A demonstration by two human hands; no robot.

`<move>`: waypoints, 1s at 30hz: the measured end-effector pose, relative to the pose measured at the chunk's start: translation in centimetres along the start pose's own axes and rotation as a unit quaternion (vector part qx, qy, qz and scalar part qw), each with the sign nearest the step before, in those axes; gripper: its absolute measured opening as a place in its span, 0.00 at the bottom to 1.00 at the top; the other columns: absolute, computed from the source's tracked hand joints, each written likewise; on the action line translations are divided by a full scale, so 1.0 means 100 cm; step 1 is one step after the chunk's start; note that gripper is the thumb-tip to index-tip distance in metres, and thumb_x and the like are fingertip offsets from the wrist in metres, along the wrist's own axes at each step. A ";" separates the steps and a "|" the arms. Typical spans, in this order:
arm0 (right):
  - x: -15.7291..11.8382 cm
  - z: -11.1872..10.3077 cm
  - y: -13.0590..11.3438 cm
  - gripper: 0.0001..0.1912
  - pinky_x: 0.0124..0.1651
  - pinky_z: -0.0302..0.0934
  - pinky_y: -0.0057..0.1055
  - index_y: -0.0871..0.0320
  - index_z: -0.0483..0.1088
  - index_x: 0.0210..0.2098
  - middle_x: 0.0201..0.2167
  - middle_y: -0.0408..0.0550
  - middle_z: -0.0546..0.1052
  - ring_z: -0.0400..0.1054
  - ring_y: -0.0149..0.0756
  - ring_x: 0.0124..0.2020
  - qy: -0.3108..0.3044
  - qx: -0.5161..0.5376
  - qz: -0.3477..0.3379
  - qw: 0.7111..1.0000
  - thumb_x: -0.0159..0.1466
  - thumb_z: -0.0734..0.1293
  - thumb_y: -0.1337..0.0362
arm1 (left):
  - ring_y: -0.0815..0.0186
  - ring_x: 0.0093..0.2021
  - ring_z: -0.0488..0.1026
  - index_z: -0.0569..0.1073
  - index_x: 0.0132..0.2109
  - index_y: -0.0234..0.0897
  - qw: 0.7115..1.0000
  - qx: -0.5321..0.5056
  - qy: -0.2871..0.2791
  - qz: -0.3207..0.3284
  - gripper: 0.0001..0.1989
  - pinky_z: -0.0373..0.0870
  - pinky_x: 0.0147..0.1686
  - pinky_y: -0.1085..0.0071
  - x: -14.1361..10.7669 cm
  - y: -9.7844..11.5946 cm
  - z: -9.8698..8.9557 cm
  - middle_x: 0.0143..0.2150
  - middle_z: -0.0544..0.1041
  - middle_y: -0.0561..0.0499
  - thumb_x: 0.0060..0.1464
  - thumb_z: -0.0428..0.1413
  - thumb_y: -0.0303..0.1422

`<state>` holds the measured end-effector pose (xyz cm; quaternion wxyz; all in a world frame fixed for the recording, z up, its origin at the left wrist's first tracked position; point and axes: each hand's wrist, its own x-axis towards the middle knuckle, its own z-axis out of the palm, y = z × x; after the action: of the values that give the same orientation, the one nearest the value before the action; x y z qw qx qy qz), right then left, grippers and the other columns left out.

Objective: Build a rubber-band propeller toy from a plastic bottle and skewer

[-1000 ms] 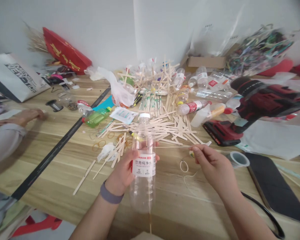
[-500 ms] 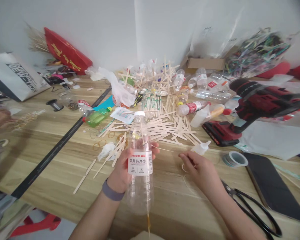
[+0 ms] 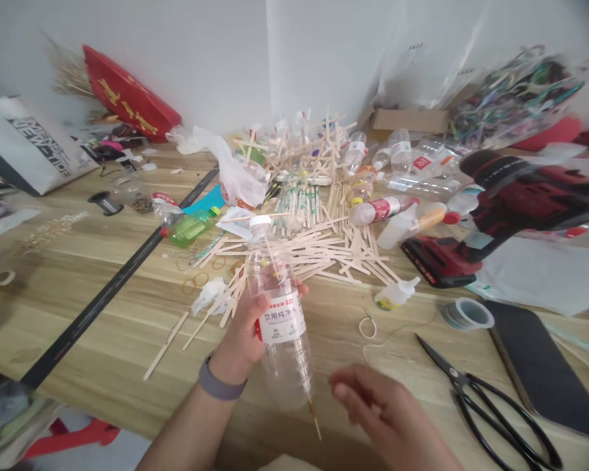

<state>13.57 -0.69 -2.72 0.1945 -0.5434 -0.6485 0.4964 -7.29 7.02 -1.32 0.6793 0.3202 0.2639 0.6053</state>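
Observation:
My left hand is wrapped round a clear plastic water bottle with a white label, tilted with its white cap away from me. A thin wooden stick shows at the neck, and another lies across the cap. From the bottle's base sticks out a thin amber-coloured piece. To the right of the base, my right hand has its fingers curled; whether they hold anything is too blurred to tell. A small ring with thin thread lies beyond it.
Black scissors, a dark phone, a tape roll and a glue bottle lie at right, below a red drill. Wooden sticks and plastic bottles spread across the middle. A black strip crosses the left.
My right hand has moved back toward me, down beside the bottle's base. The bottle has tilted, its base swinging right. The person's hand at the left has almost left the view.

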 end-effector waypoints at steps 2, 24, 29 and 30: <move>-0.007 0.011 0.002 0.29 0.28 0.54 0.28 0.58 0.71 0.32 0.22 0.45 0.69 0.63 0.34 0.24 -0.104 0.077 0.052 0.990 0.67 0.54 0.41 | 0.53 0.46 0.77 0.74 0.50 0.40 1.000 0.006 0.005 0.014 0.25 0.69 0.48 0.58 0.000 -0.002 0.000 0.43 0.81 0.47 0.46 0.64 0.44; 0.008 0.028 0.025 0.35 0.26 0.40 0.26 0.57 0.58 0.25 0.20 0.36 0.56 0.48 0.26 0.23 -0.203 0.255 0.104 0.940 0.47 0.69 0.30 | 0.52 0.48 0.78 0.74 0.52 0.42 0.999 -0.027 -0.026 0.020 0.25 0.70 0.52 0.57 -0.003 -0.002 0.000 0.47 0.81 0.47 0.47 0.65 0.43; 0.003 0.025 0.012 0.32 0.26 0.45 0.25 0.57 0.66 0.32 0.25 0.40 0.64 0.53 0.26 0.23 -0.203 0.311 0.118 0.921 0.52 0.68 0.32 | 0.52 0.49 0.77 0.74 0.52 0.43 0.999 -0.021 -0.011 0.025 0.24 0.69 0.53 0.56 -0.003 -0.001 0.001 0.47 0.81 0.47 0.48 0.64 0.43; 0.002 0.024 0.008 0.32 0.27 0.45 0.25 0.58 0.69 0.34 0.27 0.41 0.67 0.54 0.26 0.24 -0.208 0.308 0.123 0.920 0.55 0.66 0.33 | 0.52 0.49 0.77 0.74 0.52 0.43 0.999 -0.020 -0.009 0.026 0.24 0.68 0.53 0.56 -0.003 -0.001 0.001 0.46 0.81 0.48 0.48 0.64 0.43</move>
<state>12.05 -1.62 -4.54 0.1508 -0.4168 -0.4170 0.7935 -7.16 6.73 -1.37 0.6720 0.3190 0.2373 0.6248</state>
